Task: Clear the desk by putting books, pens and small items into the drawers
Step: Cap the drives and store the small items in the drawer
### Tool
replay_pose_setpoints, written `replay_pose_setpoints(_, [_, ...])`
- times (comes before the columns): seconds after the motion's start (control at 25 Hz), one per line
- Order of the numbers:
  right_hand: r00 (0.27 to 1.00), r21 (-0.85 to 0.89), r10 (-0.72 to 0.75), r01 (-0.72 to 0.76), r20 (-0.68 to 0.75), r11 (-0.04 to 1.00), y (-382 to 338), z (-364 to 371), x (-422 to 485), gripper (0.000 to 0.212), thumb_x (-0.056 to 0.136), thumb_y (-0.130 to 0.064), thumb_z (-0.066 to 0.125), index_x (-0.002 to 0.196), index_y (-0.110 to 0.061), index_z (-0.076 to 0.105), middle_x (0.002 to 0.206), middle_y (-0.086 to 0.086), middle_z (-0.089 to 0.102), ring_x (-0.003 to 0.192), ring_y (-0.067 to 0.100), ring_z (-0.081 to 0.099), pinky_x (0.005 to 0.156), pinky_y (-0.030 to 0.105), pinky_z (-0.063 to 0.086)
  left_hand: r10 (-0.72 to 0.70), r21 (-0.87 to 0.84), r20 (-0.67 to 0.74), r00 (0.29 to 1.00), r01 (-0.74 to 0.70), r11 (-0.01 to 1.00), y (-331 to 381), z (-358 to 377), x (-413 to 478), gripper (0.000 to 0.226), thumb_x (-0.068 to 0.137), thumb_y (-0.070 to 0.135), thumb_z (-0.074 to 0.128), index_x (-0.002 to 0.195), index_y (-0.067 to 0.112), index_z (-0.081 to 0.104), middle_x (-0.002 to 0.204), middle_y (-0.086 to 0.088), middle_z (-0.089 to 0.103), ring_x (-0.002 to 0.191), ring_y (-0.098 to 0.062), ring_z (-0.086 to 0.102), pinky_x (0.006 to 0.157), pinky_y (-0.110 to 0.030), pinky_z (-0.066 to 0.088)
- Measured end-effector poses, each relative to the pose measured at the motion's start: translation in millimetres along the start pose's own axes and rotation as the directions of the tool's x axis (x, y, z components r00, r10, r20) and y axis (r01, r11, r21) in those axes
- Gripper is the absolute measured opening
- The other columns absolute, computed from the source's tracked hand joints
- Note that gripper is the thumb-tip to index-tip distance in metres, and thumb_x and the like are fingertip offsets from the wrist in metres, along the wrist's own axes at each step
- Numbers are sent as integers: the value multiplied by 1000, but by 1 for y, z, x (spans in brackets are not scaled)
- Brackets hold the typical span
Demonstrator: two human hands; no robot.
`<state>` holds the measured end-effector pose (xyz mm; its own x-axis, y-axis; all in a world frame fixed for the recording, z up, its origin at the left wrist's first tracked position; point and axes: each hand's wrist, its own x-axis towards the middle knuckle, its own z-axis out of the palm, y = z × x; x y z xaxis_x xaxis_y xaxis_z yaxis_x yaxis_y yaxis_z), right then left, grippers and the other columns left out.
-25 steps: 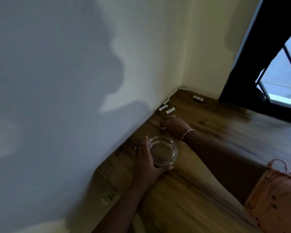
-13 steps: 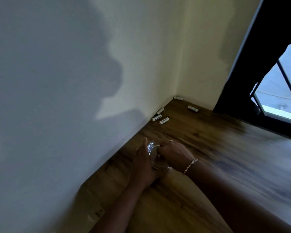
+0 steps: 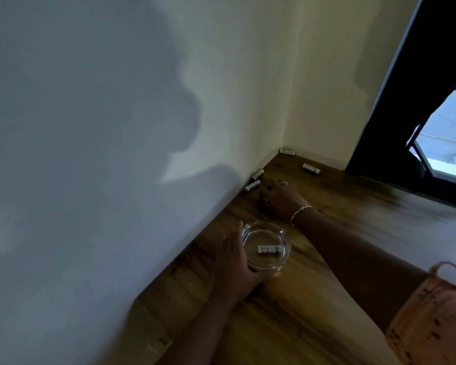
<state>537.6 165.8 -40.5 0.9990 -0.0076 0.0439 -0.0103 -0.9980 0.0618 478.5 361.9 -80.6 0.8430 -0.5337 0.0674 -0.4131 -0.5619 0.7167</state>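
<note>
One battery (image 3: 269, 249) lies in the glass dish (image 3: 284, 255) my left hand (image 3: 234, 259) clasps; my right hand (image 3: 281, 197) (grip unclear) reaches toward four loose batteries (image 3: 252, 185).

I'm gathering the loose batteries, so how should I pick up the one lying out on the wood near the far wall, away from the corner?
Pinch the small white cylindrical battery across its middle from above, fingertips on its two long sides. It lies flat on the brown wooden desk with open wood around it, so a top approach looks easiest.

Your left hand (image 3: 237, 262) grips a clear glass ashtray (image 3: 266, 246) holding one white battery (image 3: 270, 250); your right hand (image 3: 279, 197) reaches toward the wooden desk's (image 3: 353, 219) back edge.
</note>
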Motion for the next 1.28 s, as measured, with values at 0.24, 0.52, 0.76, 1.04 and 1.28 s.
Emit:
replay_pose_setpoints(0.24, [995,83,78,-83,60,993,14,2,-16,30,94,-32,47,110,-9,56,118,12,55,114,33,47,84,34,45,36,45,-4,999,-36,998,0,1,-1,129,46,78,59,149,21,5,151,1,25,136,-14,26,109,-29,29])
replay_pose_setpoints(0.52, [972,351,234,-218,-5,911,3,-14,-27,40,84,-29,64,118,-13,52,115,11,61,101,26,59,75,28,43,22,58,4,1000,-23,998,1,1,-2,130,44,82,54,149,18,9,150,0,27,136,-17,28,110,-34,32])
replay_pose_setpoints(0.76, [957,311,-288,280,-19,909,-47,-32,-68,29,85,-4,55,112,-11,62,113,5,64,104,20,59,83,22,40,83,30,-43,996,-82,996,-9,9,2,119,48,77,52,145,24,11,153,2,18,139,-8,17,114,-25,17])
replay_pose_setpoints(1.04, [965,365,189,-114,-179,924,37,-25,-23,28,91,-6,50,117,-5,60,113,15,64,101,29,62,82,32,48,62,17,-55,997,-61,998,-9,8,5,130,47,69,74,149,19,11,147,5,32,134,-13,31,108,-25,27])
replay_pose_setpoints(1.28, [912,-15,346,-352,222,936,132,15,40,54,93,-18,47,144,-14,28,148,20,27,135,36,30,110,41,32,51,42,-25,998,-50,998,-11,9,5,135,41,88,52,149,20,6,148,5,32,134,-9,29,106,-20,26])
